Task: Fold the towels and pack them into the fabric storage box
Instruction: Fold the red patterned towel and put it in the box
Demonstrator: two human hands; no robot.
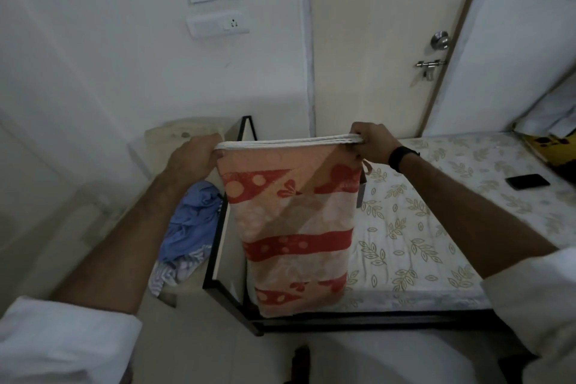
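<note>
Above the bed (436,227) edge, both hands' fingers (358,141) are pinching the orange towel's (293,227) stacked top corners, left hand (194,154) and right hand (372,142) stretching it taut; keeping edges aligned is probably mattering most

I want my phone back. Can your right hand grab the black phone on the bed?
Probably not yet: the right hand grips the towel. Nothing blocks the phone on the mattress.

Both bare forearms extended forward; left hand (195,155) and right hand (371,142) each pinched closed at equal height.
</note>
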